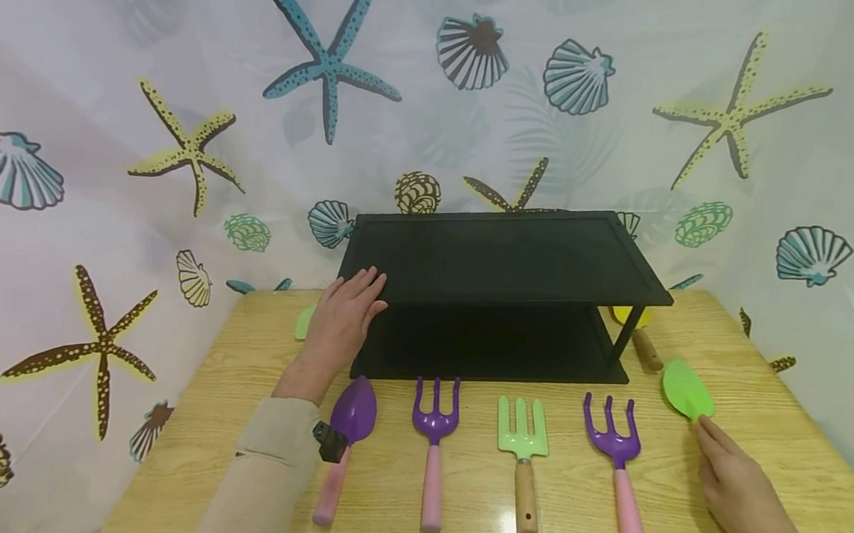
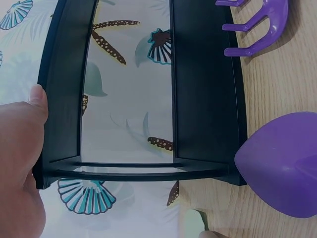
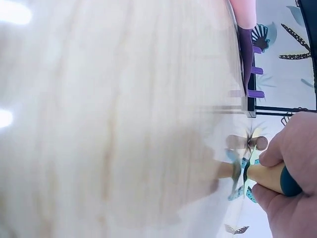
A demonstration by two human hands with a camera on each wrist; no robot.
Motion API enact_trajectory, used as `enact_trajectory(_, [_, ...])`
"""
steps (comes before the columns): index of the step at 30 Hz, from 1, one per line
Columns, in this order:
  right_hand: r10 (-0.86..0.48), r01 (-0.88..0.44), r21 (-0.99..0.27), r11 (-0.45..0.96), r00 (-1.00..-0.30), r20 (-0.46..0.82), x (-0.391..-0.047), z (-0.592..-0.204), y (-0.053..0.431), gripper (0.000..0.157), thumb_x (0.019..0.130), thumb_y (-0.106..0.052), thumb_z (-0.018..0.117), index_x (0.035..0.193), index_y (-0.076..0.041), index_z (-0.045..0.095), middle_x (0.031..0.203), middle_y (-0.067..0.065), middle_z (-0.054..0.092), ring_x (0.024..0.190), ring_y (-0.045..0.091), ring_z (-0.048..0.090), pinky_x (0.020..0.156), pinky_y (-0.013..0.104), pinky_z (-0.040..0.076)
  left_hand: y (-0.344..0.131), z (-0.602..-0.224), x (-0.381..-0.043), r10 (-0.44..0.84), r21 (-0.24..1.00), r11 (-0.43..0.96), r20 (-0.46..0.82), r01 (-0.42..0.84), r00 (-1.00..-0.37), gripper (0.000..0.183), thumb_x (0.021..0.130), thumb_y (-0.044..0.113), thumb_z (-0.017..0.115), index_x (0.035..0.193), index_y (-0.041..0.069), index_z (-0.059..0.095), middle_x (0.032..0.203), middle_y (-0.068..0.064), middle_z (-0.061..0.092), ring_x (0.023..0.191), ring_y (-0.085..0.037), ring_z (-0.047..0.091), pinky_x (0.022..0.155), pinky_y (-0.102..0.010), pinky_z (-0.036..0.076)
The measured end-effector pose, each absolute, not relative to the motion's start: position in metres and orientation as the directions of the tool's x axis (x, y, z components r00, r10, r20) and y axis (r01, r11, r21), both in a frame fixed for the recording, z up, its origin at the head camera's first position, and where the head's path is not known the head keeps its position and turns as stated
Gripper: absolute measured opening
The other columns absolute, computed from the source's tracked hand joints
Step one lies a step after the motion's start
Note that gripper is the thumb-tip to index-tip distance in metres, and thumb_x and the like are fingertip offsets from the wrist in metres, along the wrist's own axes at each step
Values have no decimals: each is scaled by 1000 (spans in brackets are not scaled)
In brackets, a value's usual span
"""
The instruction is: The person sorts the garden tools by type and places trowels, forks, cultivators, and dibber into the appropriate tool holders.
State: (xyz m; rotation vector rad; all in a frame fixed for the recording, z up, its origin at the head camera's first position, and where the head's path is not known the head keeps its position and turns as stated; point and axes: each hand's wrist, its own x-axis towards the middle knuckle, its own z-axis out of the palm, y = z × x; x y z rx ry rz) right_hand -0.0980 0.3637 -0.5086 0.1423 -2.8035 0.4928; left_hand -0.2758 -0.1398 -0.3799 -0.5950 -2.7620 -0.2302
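My left hand rests with fairly straight fingers on the left end of a black two-tier rack. In the left wrist view the thumb lies along the rack's edge. At the right, my right hand grips a light green hand trowel by its wooden handle, blade pointing toward the back. In front of the rack lie a purple trowel with a pink handle, a purple hand fork, a green fork with a wooden handle and another purple fork.
A yellow tool with a wooden handle lies beside the rack's right end, partly hidden by it. Behind my left hand, part of a light green tool shows. A curtain printed with shells and starfish surrounds the wooden table.
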Motion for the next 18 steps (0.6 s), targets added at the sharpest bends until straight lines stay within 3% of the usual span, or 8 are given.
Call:
enact_trajectory(2, [-55,-171,-309,936,-935,351,-97,-508,364,46,84,16,54,128,24,49,132,40,49,110,59,55,86,55,44,-140,-380,-276,377,90,899,335,428,-864,52,105,35,43,152,13,41,158,-9,40,148,-26,35,124,-47,23])
enact_trajectory(5, [-67,-207,-309,928,-911,408,-96,-506,365,45,84,18,53,128,23,50,132,41,50,109,59,55,104,32,40,-140,-381,-276,377,90,899,343,430,-861,52,105,35,44,152,13,41,157,-9,41,148,-26,35,124,-47,23])
enact_trajectory(7, [-73,-225,-319,921,-902,425,-95,-504,366,45,86,17,52,130,23,48,134,41,48,110,61,53,112,11,21,-139,-381,-276,378,88,898,350,432,-857,52,105,34,44,151,12,42,157,-9,41,148,-26,36,124,-47,23])
enact_trajectory(8, [-76,-232,-323,918,-900,429,-95,-503,366,45,86,17,51,131,23,47,135,41,48,110,61,53,110,2,10,-139,-381,-276,377,89,898,351,431,-857,51,105,34,44,151,12,42,157,-9,41,148,-26,36,124,-47,23])
enact_trajectory(9, [-78,-232,-328,916,-904,420,-95,-500,366,45,87,17,51,132,23,46,136,41,47,110,61,52,110,2,14,-140,-382,-276,375,92,898,352,431,-857,51,105,34,44,151,13,42,157,-9,41,148,-26,36,124,-47,23])
enact_trajectory(11, [-92,-244,-317,917,-900,427,-97,-495,366,46,87,17,52,132,22,46,136,41,47,109,61,53,111,14,32,-140,-382,-276,374,91,899,351,429,-858,52,105,34,45,152,13,42,157,-9,41,148,-25,35,124,-47,23])
enact_trajectory(15, [-132,-299,-274,914,-859,496,-101,-488,366,49,83,19,56,131,22,48,134,40,49,111,59,55,106,13,38,-140,-383,-276,371,94,899,354,427,-859,52,104,34,46,152,14,41,157,-8,41,148,-25,35,124,-46,23])
enact_trajectory(18, [-161,-346,-239,907,-810,564,-106,-484,366,51,78,22,59,129,22,50,133,40,51,110,58,56,99,-7,8,-140,-383,-276,371,94,899,359,429,-856,52,104,34,46,152,13,42,157,-8,41,148,-25,35,124,-46,23])
